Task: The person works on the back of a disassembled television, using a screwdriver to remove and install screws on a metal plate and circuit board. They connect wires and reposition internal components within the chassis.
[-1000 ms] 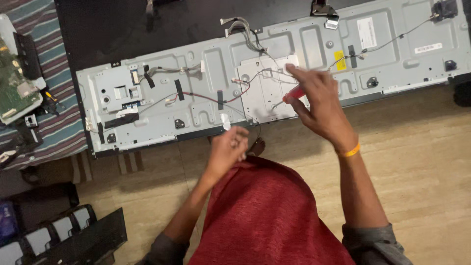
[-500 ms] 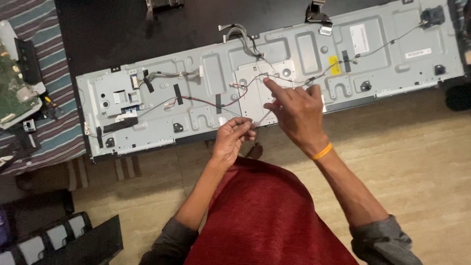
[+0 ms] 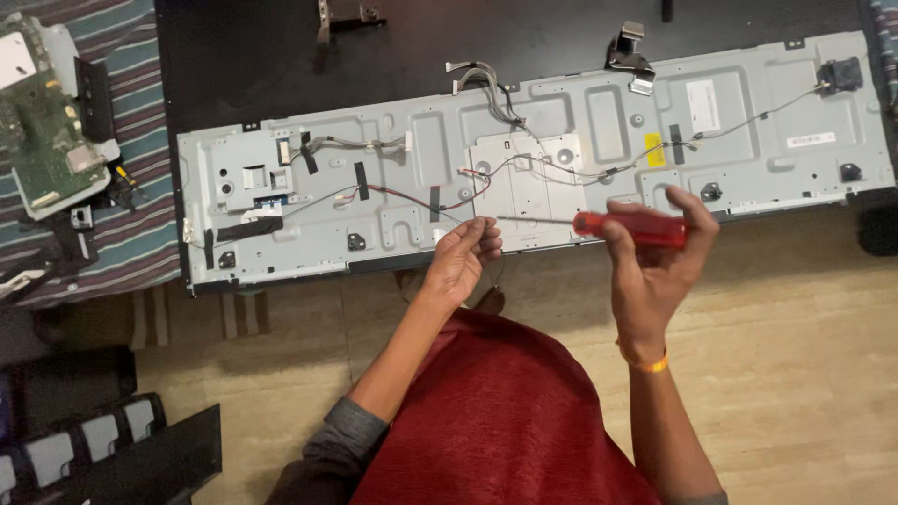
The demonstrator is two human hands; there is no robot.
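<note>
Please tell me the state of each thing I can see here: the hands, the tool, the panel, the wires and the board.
Right hand: raised, holding the screwdriver.
Screwdriver: lying level, red handle in the right hand, tip at the left fingers.
Left hand: fingers pinched at the screwdriver tip.
Metal panel: lying flat, back side up, bare.
Wires: taped to the panel, some ends loose.
Circuit board: removed, lying on the striped cloth.

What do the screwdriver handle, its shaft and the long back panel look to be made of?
Screwdriver handle: translucent red plastic, glossy, light glinting through it. Shaft: thin bare metal, pale and shiny. Back panel: probably stamped sheet steel, matte grey with pressed ribs and cut-outs. The right hand grips the handle; the left hand pinches near the tip.
</note>
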